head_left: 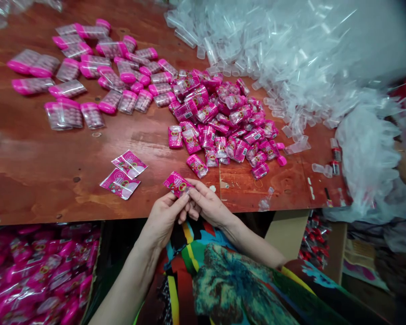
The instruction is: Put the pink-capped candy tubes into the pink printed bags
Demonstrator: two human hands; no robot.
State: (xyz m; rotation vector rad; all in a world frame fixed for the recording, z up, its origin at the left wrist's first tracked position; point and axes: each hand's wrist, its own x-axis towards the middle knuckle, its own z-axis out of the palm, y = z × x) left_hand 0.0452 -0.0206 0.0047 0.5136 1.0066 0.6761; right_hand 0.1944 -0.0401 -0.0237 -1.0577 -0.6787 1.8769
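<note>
item: pink printed wrapper, one, raised over the near edge of the desk; contents, if any, cannot be told.
state of work: judged partly done, with many pieces wrapped, many bare, and the piece in hand seemingly unfinished.
left hand: fingers curled, thumb pinching the wrapper's near side.
right hand: likewise nearly closed, gripping the wrapper's right end, the two thumb tips close together.
adjoining, left: two flat wrappers, partly overlapping, untouched.
beyond: heap of wrapped containers, apparently the done portion; one loose pink cap at its right.
farther left: scattered bare containers, clear, pink-capped, pale round pieces inside; apparently the portion left.
far right: mound of clear tubes, spilling towards the heap.
below desk: pink packs, left; carton with red packs, right.
</note>
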